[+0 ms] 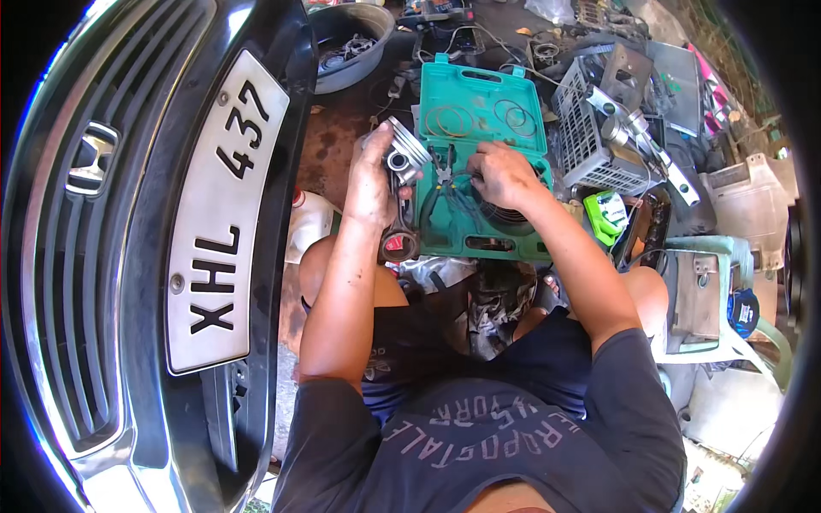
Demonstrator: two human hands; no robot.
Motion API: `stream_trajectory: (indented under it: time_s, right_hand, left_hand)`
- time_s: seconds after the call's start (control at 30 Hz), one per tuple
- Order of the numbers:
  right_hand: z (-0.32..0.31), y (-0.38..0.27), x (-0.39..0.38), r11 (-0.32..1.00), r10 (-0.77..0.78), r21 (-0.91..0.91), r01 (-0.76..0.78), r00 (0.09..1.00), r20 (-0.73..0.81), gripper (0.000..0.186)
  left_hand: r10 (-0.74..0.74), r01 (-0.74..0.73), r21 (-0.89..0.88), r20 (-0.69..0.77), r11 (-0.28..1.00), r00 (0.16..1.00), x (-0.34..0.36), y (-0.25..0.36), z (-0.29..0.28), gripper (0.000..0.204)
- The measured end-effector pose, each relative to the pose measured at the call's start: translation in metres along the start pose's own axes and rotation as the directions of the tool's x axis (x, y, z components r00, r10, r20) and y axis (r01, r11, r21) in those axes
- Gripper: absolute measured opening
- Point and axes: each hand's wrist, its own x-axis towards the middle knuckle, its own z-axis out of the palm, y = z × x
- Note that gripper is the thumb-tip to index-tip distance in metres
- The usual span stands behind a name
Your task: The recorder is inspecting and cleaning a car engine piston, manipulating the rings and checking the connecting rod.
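Observation:
My left hand (373,178) is wrapped around a silver piston (409,147), ring grooves facing up and to the right. Its connecting rod (400,232) hangs below the palm, the big end beside the case's left edge. A teal plastic tool case (434,85) lies spread apart in front of me. Over its lower half is my right hand (506,175), fingers bent together; whatever they hold is hidden. Pliers (444,177) with dark jaws rest in the case just left of those fingers. Beneath the right hand sit dark round rings (505,221). Thin piston rings (450,120) lie in the lid.
A car's front bumper (295,111) fills the left side. Beyond it stands a grey basin (376,64) with metal parts. At right are a grey plastic crate (581,128) with more pistons (616,130), a bright green container (606,215) and a pale green chair (723,248).

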Motion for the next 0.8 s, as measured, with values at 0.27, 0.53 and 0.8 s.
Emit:
stream_trajectory:
  time_s: [0.27,0.53,0.8]
  right_hand:
    - [0.005,-0.007,0.004,0.993,0.065,-0.102,-0.059,0.996,0.056,0.016]
    - [-0.005,0.003,0.005,0.946,0.15,0.289,-0.15,0.988,0.023,0.011]
    - [-0.026,0.008,0.004,0.811,0.192,0.559,-0.174,0.981,0.027,0.01]
  left_hand:
    - [0.005,-0.005,0.011,-0.036,1.0,0.999,-0.004,0.005,0.001,0.031]
    - [-0.098,0.098,-0.017,-0.011,0.995,0.995,-0.007,0.008,0.005,0.035]
    - [-0.263,0.262,0.015,0.079,0.965,0.962,-0.008,0.003,0.011,0.043]
